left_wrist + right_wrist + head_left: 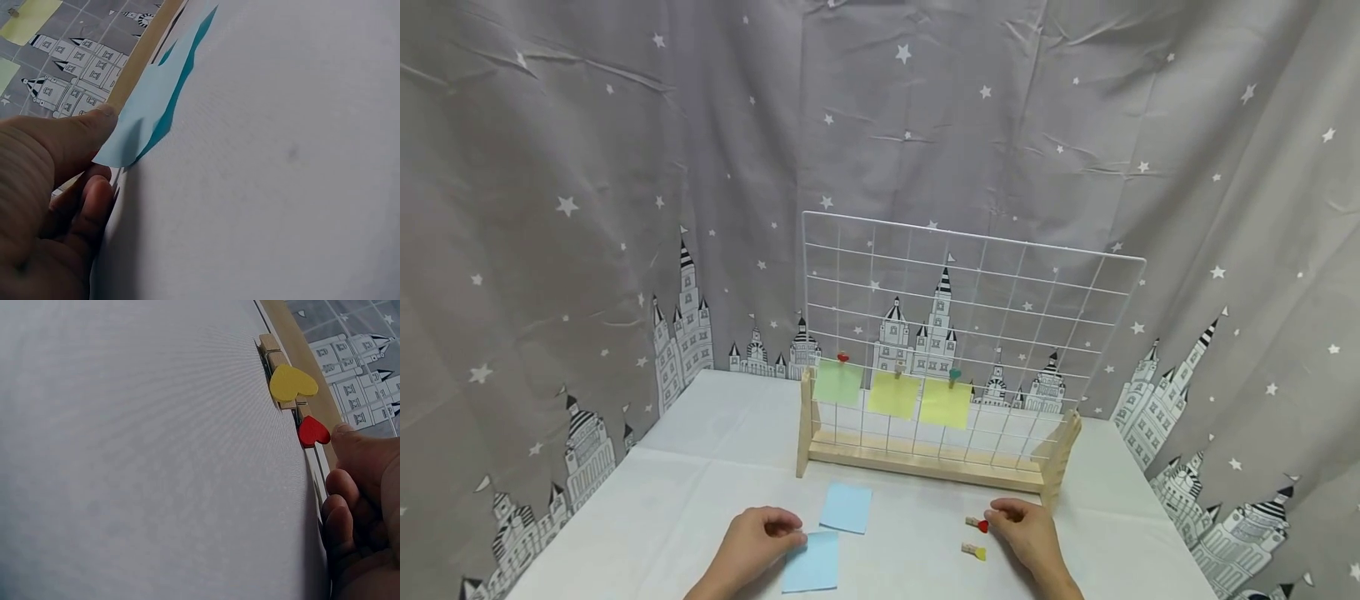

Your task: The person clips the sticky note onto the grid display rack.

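Observation:
Two pale blue sticky notes lie on the white table: a near one [811,563] and a farther one [846,508]. My left hand [758,542] is at the near note's upper left corner, fingers loosely bent; the thumb seems to touch the paper. In the left wrist view, blue paper [147,112] with curling edges shows beyond the thumb. My right hand [1024,532] rests beside a small wooden clothespin with a red heart [314,430], fingertips close to the heart and gripping nothing. Nearer me lies a clothespin with a yellow heart [975,552].
A white wire grid [970,283] stands in a wooden base [925,468] behind the hands. Clothespins hold a green note [837,385] and two yellow notes, left [892,395] and right [946,405], on it. A grey curtain [880,108] hangs around the table.

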`<action>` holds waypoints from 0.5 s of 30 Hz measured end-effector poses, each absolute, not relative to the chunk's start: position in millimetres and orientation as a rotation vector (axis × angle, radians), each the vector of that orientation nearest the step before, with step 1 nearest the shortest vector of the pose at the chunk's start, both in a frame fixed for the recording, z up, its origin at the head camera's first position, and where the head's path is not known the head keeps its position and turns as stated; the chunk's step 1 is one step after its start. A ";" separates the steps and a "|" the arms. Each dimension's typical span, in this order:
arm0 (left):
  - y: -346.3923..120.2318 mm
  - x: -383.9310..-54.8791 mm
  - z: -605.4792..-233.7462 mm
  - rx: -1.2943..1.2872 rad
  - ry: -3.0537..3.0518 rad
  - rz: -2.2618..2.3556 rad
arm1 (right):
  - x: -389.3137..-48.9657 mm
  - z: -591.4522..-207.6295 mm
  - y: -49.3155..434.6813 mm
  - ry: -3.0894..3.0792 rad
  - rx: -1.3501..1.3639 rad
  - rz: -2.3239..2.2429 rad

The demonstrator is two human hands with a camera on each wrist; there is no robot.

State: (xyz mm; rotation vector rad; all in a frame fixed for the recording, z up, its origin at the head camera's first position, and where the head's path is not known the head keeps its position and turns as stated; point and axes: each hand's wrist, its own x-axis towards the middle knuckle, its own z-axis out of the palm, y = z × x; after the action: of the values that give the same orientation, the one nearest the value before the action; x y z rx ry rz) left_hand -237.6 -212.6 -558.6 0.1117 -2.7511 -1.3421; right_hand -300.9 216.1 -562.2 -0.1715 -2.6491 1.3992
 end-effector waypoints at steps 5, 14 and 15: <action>-210.4 -234.6 -555.6 0.095 -2.758 -1.291 | -300.0 -562.3 214.8 -2.654 -0.165 1.387; -209.9 -235.5 -553.0 -0.007 -2.808 -1.231 | -300.5 -561.7 214.5 -2.673 -0.137 1.325; -209.7 -235.8 -552.9 -0.011 -2.816 -1.225 | -300.5 -561.2 214.6 -2.675 -0.134 1.316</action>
State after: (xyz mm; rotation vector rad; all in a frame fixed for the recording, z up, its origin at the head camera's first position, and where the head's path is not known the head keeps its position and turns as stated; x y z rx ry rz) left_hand -235.8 -209.7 -552.9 -0.0111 -2.8156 -1.2250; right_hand -300.5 214.6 -561.2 -0.1343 -2.6753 1.3163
